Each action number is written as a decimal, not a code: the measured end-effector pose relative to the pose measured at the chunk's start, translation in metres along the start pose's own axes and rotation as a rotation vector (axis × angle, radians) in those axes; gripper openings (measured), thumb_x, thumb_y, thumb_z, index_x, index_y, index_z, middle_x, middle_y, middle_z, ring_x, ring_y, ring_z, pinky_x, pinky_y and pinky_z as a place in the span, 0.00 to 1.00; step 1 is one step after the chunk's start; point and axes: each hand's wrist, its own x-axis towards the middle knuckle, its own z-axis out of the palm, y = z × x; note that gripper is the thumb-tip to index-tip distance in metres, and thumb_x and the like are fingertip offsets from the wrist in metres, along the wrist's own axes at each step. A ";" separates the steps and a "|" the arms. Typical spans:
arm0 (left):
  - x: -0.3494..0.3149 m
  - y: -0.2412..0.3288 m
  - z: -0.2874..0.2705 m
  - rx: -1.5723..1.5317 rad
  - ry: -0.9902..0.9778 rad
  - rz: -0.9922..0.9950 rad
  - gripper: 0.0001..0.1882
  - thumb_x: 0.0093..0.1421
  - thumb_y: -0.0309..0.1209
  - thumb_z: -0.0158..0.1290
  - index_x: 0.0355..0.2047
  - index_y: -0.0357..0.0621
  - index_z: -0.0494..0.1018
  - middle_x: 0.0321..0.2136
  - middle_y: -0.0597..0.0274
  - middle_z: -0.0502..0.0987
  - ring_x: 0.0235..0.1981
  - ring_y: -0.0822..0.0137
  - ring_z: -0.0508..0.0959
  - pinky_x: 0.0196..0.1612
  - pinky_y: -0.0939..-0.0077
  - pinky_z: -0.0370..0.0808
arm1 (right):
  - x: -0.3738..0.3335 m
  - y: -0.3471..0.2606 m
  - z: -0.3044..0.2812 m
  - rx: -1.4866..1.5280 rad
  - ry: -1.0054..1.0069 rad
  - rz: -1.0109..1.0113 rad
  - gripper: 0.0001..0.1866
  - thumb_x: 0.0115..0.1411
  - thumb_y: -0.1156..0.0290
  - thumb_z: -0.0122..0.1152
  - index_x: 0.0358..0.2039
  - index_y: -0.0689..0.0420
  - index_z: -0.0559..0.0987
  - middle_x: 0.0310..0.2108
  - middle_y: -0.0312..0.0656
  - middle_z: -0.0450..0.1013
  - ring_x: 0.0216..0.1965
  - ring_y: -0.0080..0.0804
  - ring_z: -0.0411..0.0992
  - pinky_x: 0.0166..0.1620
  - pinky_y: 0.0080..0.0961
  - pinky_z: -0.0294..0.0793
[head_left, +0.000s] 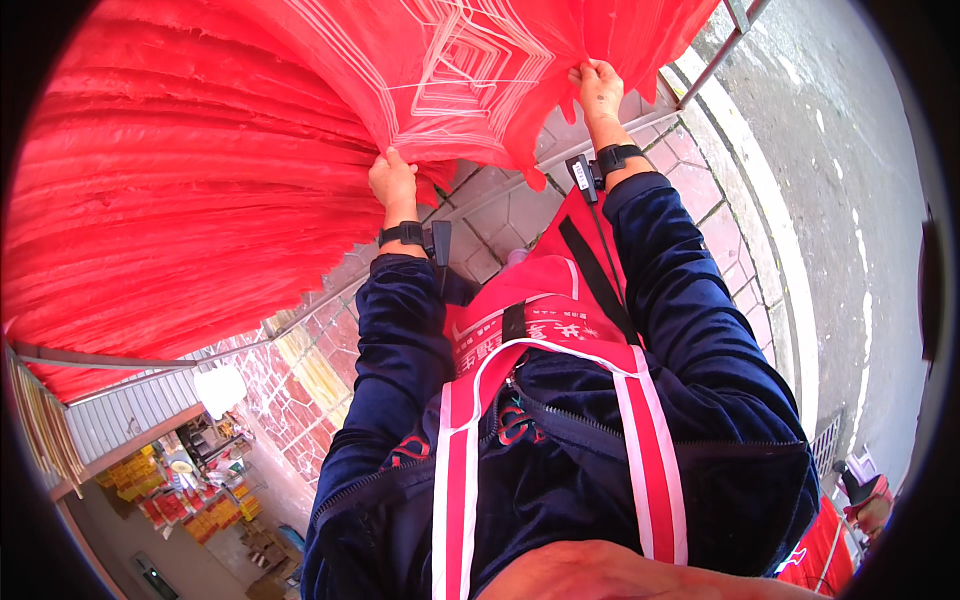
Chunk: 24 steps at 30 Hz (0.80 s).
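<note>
The left hand (393,182) and right hand (598,88) are pinching a red sheet (470,75) — pleated red fabric (200,190) is spreading to their left.

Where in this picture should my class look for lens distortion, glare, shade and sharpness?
In the head view, the pale kerb bows inside a black fisheye border; in the head view, a white object at lower left looks washed out, and the navy jacket is dark in its folds; also in the head view, the brightly lit red fabric shows fairly clear pleats.
</note>
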 end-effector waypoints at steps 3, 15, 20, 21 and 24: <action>-0.005 0.002 -0.010 -0.058 -0.005 -0.055 0.21 0.66 0.42 0.46 0.30 0.35 0.76 0.18 0.49 0.79 0.14 0.64 0.78 0.21 0.67 0.73 | 0.000 0.002 0.000 0.059 0.004 0.009 0.06 0.62 0.81 0.52 0.38 0.66 0.76 0.30 0.45 0.78 0.30 0.30 0.79 0.33 0.23 0.81; -0.044 0.006 -0.001 -0.151 -0.275 -0.009 0.18 0.69 0.37 0.44 0.38 0.31 0.72 0.24 0.52 0.79 0.20 0.64 0.81 0.21 0.77 0.78 | -0.036 0.038 0.016 -0.371 -0.251 -0.103 0.13 0.58 0.67 0.60 0.37 0.64 0.78 0.25 0.45 0.78 0.26 0.29 0.78 0.33 0.25 0.76; -0.045 0.009 0.021 -0.433 -0.250 -0.029 0.16 0.69 0.35 0.45 0.33 0.32 0.69 0.26 0.47 0.79 0.21 0.62 0.82 0.23 0.75 0.79 | -0.054 0.005 0.022 -0.741 -0.395 -0.244 0.31 0.51 0.47 0.68 0.48 0.57 0.77 0.33 0.52 0.78 0.38 0.44 0.78 0.42 0.35 0.76; -0.046 0.011 0.024 -0.448 -0.240 -0.008 0.16 0.69 0.35 0.44 0.31 0.32 0.69 0.24 0.44 0.80 0.20 0.63 0.81 0.21 0.75 0.77 | -0.054 -0.004 0.028 -0.805 -0.419 -0.196 0.32 0.51 0.47 0.67 0.49 0.58 0.77 0.33 0.52 0.78 0.38 0.45 0.78 0.42 0.35 0.76; -0.038 0.027 0.023 -0.348 -0.241 0.031 0.15 0.68 0.34 0.48 0.31 0.31 0.70 0.22 0.46 0.80 0.19 0.65 0.81 0.21 0.77 0.77 | -0.053 -0.033 0.048 -0.843 -0.460 -0.274 0.33 0.53 0.45 0.65 0.48 0.60 0.77 0.30 0.52 0.78 0.35 0.46 0.78 0.41 0.36 0.77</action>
